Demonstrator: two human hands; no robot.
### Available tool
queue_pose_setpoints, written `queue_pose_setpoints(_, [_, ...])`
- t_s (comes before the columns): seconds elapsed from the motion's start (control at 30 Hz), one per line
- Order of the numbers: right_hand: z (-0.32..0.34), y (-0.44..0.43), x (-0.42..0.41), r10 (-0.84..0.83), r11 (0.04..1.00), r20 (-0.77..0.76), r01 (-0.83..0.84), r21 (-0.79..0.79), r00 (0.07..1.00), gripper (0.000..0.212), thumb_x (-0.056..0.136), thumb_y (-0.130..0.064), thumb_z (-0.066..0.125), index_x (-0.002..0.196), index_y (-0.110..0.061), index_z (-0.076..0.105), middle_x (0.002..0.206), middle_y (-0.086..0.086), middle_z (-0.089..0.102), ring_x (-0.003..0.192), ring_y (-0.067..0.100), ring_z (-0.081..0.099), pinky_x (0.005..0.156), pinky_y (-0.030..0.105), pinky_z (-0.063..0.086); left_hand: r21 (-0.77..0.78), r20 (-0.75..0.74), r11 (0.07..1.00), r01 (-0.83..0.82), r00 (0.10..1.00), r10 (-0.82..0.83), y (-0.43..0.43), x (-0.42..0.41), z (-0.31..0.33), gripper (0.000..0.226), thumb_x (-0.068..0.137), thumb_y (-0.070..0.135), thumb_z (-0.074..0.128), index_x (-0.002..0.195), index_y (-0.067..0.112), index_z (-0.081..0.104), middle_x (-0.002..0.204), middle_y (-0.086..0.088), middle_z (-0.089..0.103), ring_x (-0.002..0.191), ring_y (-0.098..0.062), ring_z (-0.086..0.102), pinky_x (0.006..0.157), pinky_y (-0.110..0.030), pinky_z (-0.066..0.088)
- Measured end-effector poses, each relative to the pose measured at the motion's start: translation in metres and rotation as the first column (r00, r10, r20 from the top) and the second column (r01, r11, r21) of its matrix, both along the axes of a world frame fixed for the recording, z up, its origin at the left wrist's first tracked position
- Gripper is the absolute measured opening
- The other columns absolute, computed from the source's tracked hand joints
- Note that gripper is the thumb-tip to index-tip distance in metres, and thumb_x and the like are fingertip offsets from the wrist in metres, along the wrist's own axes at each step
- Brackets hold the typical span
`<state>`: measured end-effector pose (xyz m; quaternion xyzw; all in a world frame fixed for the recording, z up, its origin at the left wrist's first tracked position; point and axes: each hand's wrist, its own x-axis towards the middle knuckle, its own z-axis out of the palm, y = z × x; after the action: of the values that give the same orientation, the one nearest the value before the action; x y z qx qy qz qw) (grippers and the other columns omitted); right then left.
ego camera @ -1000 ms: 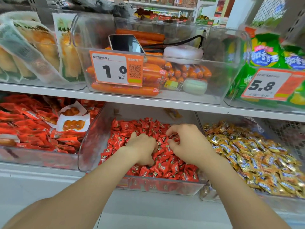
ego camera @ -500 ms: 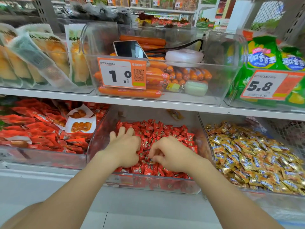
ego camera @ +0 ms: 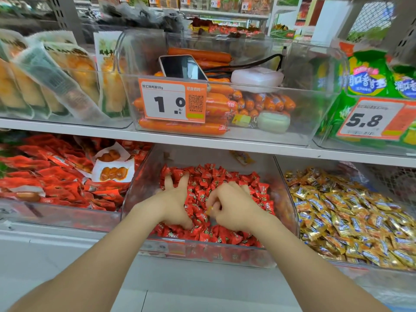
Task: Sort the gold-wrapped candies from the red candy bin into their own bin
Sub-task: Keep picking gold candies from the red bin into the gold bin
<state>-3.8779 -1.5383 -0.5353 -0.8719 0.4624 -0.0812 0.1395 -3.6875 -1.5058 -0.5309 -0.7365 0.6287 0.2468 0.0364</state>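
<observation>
Head view: picking in hand. Left hand [ego camera: 174, 203] spread, fingers straight, pressed into the red candy bin [ego camera: 202, 248]. Right hand [ego camera: 234, 208] pinching what looks like a gold-wrapped candy [ego camera: 210, 210], mid-bin. Next, likely: lift clear, carry right, drop into the gold candy bin [ego camera: 351, 265].

Bright, even shop light falls from above, with soft shadows. Glare streaks the clear bins [ego camera: 236, 91]. Edges bend and blur.
</observation>
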Motion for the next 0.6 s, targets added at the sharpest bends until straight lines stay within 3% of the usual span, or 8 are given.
queue_pose_setpoints(0.07, [0.017,0.004,-0.01,-0.056,0.998,0.266,0.05,0.027,0.962,0.017,0.094,-0.018,0.068,0.1,-0.029,0.078,0.085,-0.011,0.071,0.081,0.008,0.065,0.083,0.028,0.047,-0.042,-0.032,0.996,-0.075,0.997,0.073,-0.007,-0.006,-0.003,0.141,0.073,0.047,0.091,0.164,0.032,-0.016,0.169,-0.02,-0.027,0.157,-0.048,-0.015,0.127,-0.058,0.019])
queue_pose_setpoints(0.13, [0.03,0.012,-0.025,-0.1,0.995,0.467,0.088,0.047,0.879,0.017,0.096,-0.019,0.069,0.107,-0.03,0.077,0.087,-0.008,0.071,0.075,0.008,0.069,0.075,0.026,0.056,-0.128,-0.122,0.972,-0.195,0.976,0.179,-0.015,-0.013,-0.009,0.133,0.071,0.055,0.089,0.166,0.029,-0.001,0.171,-0.019,-0.016,0.157,-0.048,-0.011,0.127,-0.059,0.017])
queue_pose_setpoints(0.2, [0.036,0.021,-0.047,-0.13,0.986,0.569,0.166,-0.012,0.812,0.023,0.097,-0.02,0.068,0.116,-0.032,0.075,0.096,-0.011,0.07,0.078,0.006,0.07,0.076,0.027,0.056,-0.146,-0.2,0.951,-0.274,0.949,0.243,-0.02,-0.019,-0.015,0.13,0.066,0.067,0.086,0.165,0.035,0.007,0.172,-0.017,-0.001,0.155,-0.049,0.008,0.125,-0.057,0.024])
queue_pose_setpoints(0.33, [0.045,0.036,-0.098,-0.194,0.889,0.663,0.415,-0.194,0.724,0.023,0.097,-0.021,0.071,0.117,-0.03,0.074,0.099,-0.016,0.072,0.068,0.007,0.065,0.075,0.023,0.05,-0.104,-0.203,0.978,-0.18,0.967,0.157,-0.017,-0.039,-0.013,0.104,0.076,0.071,0.076,0.16,0.043,0.022,0.164,-0.016,0.023,0.151,-0.045,0.022,0.123,-0.052,0.027])
queue_pose_setpoints(0.4, [0.049,0.039,-0.125,-0.297,0.787,0.645,0.563,-0.251,0.704,0.018,0.095,-0.016,0.07,0.111,-0.025,0.075,0.096,-0.012,0.074,0.069,0.006,0.062,0.077,0.022,0.045,-0.104,-0.244,0.99,-0.091,0.968,0.064,-0.013,-0.053,-0.009,0.086,0.084,0.071,0.069,0.157,0.045,0.03,0.161,-0.016,0.028,0.15,-0.045,0.026,0.122,-0.049,0.026])
queue_pose_setpoints(0.47, [0.044,0.035,-0.151,-0.443,0.71,0.544,0.65,-0.272,0.712,0.019,0.094,-0.014,0.068,0.109,-0.022,0.074,0.097,-0.006,0.076,0.078,0.017,0.066,0.078,0.027,0.045,-0.111,-0.271,0.994,-0.011,0.962,-0.02,-0.008,-0.064,-0.008,0.079,0.084,0.075,0.06,0.153,0.046,0.037,0.159,-0.013,0.034,0.148,-0.043,0.031,0.124,-0.05,0.026])
queue_pose_setpoints(0.6, [0.038,0.03,-0.175,-0.64,0.662,0.231,0.678,-0.32,0.733,0.028,0.09,-0.018,0.067,0.116,-0.025,0.076,0.094,0.005,0.078,0.093,0.039,0.069,0.084,0.047,0.054,-0.149,-0.336,0.983,0.109,0.929,-0.154,0.007,-0.078,-0.001,0.055,0.089,0.069,0.052,0.14,0.048,0.055,0.153,0.002,0.046,0.143,-0.027,0.043,0.124,-0.05,0.029])
